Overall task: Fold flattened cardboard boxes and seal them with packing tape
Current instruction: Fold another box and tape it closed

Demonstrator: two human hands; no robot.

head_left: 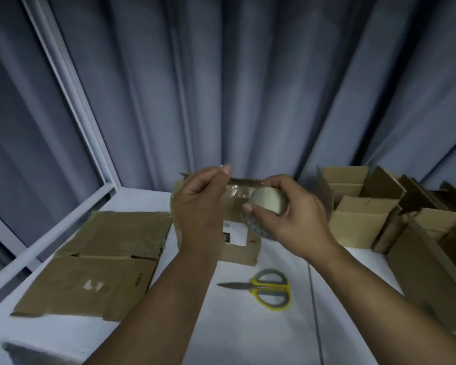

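Observation:
My right hand (290, 214) grips a roll of clear packing tape (267, 202) held up over the white table. My left hand (199, 204) pinches the free end of the tape strip (241, 189), which is stretched between the two hands. Directly behind and below the hands stands a small folded cardboard box (244, 247) with a white label on its side; its top is partly hidden by my hands. A stack of flattened cardboard boxes (98, 262) lies on the table to the left.
Scissors (266, 288) with yellow and grey handles lie on the white table (248, 325) in front of the box. Several folded open boxes (363, 214) crowd the right side. Grey curtains (248, 88) hang behind, with a window frame (71, 106) at left.

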